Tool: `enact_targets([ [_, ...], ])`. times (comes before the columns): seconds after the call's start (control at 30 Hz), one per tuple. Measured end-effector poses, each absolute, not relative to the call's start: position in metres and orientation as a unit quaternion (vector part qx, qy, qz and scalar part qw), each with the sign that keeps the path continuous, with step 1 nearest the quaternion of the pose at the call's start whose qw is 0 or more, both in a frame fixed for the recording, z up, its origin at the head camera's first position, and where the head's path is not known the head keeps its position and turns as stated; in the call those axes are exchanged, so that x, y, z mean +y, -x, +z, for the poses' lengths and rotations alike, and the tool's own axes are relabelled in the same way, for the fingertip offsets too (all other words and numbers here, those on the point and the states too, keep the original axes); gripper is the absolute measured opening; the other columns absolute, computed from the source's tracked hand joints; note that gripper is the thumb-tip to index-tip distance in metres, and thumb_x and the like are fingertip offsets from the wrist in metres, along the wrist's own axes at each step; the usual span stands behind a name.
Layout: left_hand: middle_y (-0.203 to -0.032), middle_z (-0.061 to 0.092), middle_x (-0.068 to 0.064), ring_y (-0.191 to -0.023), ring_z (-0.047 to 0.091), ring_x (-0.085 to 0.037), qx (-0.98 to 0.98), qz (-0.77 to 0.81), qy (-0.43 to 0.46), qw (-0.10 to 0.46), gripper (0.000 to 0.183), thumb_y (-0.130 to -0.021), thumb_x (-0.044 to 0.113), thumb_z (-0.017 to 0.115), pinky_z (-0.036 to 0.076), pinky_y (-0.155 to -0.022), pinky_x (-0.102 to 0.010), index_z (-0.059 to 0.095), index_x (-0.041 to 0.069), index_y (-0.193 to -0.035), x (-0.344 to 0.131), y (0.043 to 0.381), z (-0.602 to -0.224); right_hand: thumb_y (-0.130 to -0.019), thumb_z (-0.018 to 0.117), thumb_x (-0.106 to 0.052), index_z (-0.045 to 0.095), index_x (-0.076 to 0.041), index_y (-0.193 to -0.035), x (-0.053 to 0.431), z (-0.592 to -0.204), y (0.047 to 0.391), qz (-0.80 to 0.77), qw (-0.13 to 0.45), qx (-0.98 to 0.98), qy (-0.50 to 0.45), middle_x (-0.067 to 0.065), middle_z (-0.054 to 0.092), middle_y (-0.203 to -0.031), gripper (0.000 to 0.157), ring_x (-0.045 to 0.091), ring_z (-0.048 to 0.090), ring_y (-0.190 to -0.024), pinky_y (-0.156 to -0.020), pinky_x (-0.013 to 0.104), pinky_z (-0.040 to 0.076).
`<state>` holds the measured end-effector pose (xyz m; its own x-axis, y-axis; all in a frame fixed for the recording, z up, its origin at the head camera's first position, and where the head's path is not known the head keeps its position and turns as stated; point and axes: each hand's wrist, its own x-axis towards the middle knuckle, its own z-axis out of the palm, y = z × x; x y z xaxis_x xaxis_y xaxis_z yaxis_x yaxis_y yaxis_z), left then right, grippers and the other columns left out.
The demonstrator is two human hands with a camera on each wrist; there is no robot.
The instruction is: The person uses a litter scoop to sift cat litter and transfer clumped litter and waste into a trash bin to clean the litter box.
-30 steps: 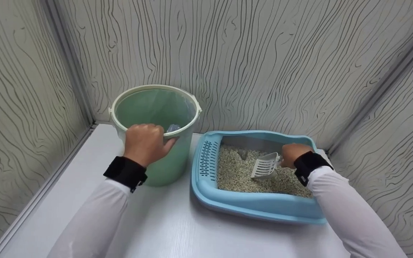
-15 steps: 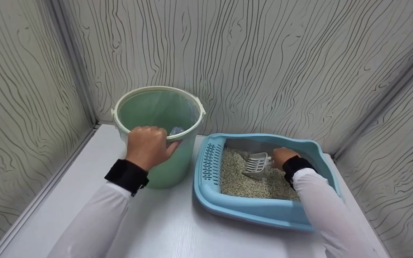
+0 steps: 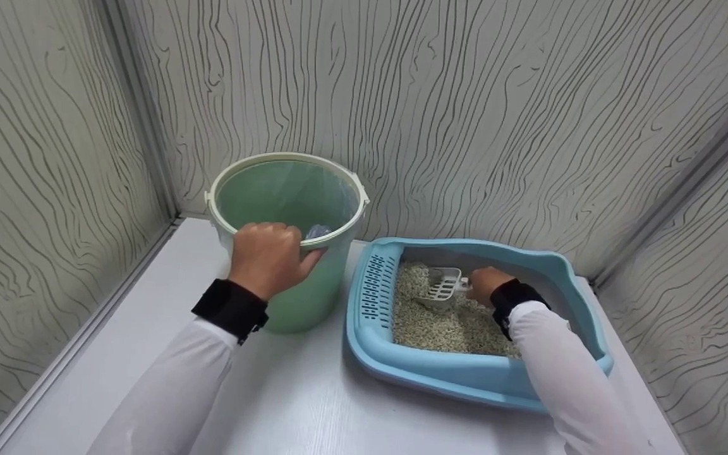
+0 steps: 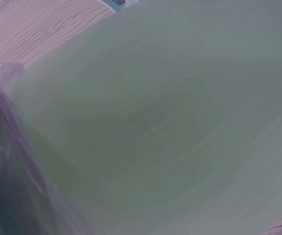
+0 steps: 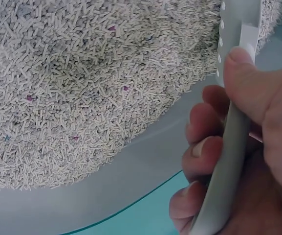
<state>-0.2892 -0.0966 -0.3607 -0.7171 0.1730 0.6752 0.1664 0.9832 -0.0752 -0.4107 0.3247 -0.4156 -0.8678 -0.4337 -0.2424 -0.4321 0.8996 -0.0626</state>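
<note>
My left hand [image 3: 269, 258] grips the near rim of a green trash bin [image 3: 313, 284], thumb outside. In the left wrist view the bin's pale green wall [image 4: 160, 117] fills most of the picture, with a translucent bag [image 4: 21, 137] folded over its edge and one fingertip at the left. My right hand [image 3: 489, 285] holds a slotted litter scoop [image 3: 447, 288] by its handle; the right wrist view shows the fingers curled round the grey handle [image 5: 226, 166]. The scoop's leading edge is down in the litter [image 3: 446, 328] inside a blue litter box [image 3: 452, 373].
A bluish crumpled bit of plastic [image 3: 318, 231] shows inside the bin. Both containers stand side by side on a white table [image 3: 301, 392]. Wood-patterned panels [image 3: 440, 114] rise behind and at both sides. A perforated ledge [image 3: 376, 287] forms the litter box's left side.
My right hand has moved the scoop leftward through the box, and its front edge has gone into the litter. The left hand keeps its grip on the bin rim. The view has shifted slightly.
</note>
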Motion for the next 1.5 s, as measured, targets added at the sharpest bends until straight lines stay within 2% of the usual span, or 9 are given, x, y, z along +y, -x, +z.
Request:
enact_targets([
  [0.13,-0.050,0.047,0.000,-0.047,0.051,-0.025,-0.928,0.005,0.090,0.362,0.064,-0.089,0.065,0.070,0.036,-0.047,-0.041,0.050,0.014,-0.055,-0.098,0.290,-0.360,-0.105,0.062,-0.019,0.061,0.011,-0.132,0.329,-0.400,0.404,-0.011,0.151,0.965,0.215,0.033,0.066,-0.129,0.040,0.050,0.064,-0.119,-0.100,0.058,0.052],
  [0.3,-0.050,0.046,-0.001,-0.047,0.051,-0.026,-0.928,0.004,0.088,0.363,0.066,-0.089,0.066,0.069,0.034,-0.046,-0.041,0.050,0.014,-0.055,-0.102,0.290,-0.358,-0.108,0.057,-0.024,0.056,0.008,-0.139,0.335,-0.378,0.396,-0.029,0.155,0.969,0.192,0.032,0.061,-0.137,0.044,0.050,0.060,-0.126,-0.103,0.060,0.049],
  [0.37,-0.049,0.043,0.000,-0.046,0.049,-0.026,-0.929,0.007,0.084,0.361,0.067,-0.089,0.067,0.069,0.032,-0.046,-0.040,0.049,0.014,-0.054,-0.103,0.290,-0.357,-0.108,0.057,-0.024,0.057,0.007,-0.138,0.340,-0.368,0.393,-0.025,0.146,0.969,0.196,0.032,0.063,-0.135,0.043,0.049,0.061,-0.123,-0.101,0.060,0.049],
  [0.5,-0.049,0.039,0.001,-0.045,0.047,-0.025,-0.933,0.010,0.079,0.351,0.068,-0.090,0.068,0.067,0.026,-0.045,-0.038,0.046,0.014,-0.053,-0.104,0.291,-0.356,-0.108,0.057,-0.025,0.063,0.003,-0.118,0.354,-0.349,0.384,-0.018,0.126,0.967,0.220,0.022,0.069,-0.107,0.030,0.037,0.068,-0.096,-0.084,0.052,0.053],
  [0.6,-0.050,0.038,0.001,-0.045,0.047,-0.025,-0.934,0.009,0.079,0.348,0.067,-0.090,0.066,0.068,0.026,-0.045,-0.038,0.046,0.014,-0.053,-0.105,0.291,-0.357,-0.108,0.057,-0.027,0.059,-0.006,-0.098,0.364,-0.337,0.372,-0.034,0.115,0.965,0.234,0.008,0.059,-0.085,0.023,0.022,0.058,-0.076,-0.069,0.041,0.046],
  [0.67,-0.050,0.037,0.001,-0.044,0.046,-0.025,-0.935,0.009,0.079,0.347,0.067,-0.090,0.064,0.069,0.026,-0.045,-0.038,0.046,0.014,-0.053,-0.105,0.290,-0.359,-0.108,0.057,-0.027,0.055,-0.008,-0.093,0.371,-0.332,0.362,-0.046,0.106,0.964,0.239,0.003,0.052,-0.081,0.024,0.018,0.051,-0.072,-0.066,0.037,0.042],
  [0.9,-0.050,0.036,0.001,-0.044,0.043,-0.024,-0.939,0.005,0.080,0.336,0.067,-0.090,0.065,0.069,0.022,-0.045,-0.037,0.045,0.014,-0.053,-0.103,0.290,-0.361,-0.109,0.057,-0.027,0.053,-0.005,-0.097,0.387,-0.336,0.330,-0.109,0.069,0.964,0.231,0.001,0.046,-0.078,0.025,0.015,0.045,-0.068,-0.064,0.034,0.037],
  [1.1,-0.050,0.034,0.001,-0.043,0.041,-0.023,-0.941,0.002,0.073,0.331,0.070,-0.090,0.068,0.068,0.021,-0.045,-0.037,0.043,0.014,-0.052,-0.100,0.289,-0.361,-0.109,0.055,-0.027,0.049,-0.003,-0.100,0.386,-0.345,0.321,-0.130,0.041,0.964,0.226,0.001,0.042,-0.076,0.026,0.015,0.042,-0.067,-0.066,0.033,0.035],
  [1.5,-0.049,0.035,0.001,-0.044,0.044,-0.024,-0.936,0.003,0.083,0.341,0.069,-0.089,0.068,0.068,0.023,-0.045,-0.038,0.044,0.014,-0.053,-0.094,0.287,-0.358,-0.107,0.060,-0.026,0.056,-0.002,-0.101,0.388,-0.345,0.312,-0.127,0.020,0.972,0.199,0.002,0.051,-0.078,0.025,0.016,0.049,-0.069,-0.063,0.034,0.040],
])
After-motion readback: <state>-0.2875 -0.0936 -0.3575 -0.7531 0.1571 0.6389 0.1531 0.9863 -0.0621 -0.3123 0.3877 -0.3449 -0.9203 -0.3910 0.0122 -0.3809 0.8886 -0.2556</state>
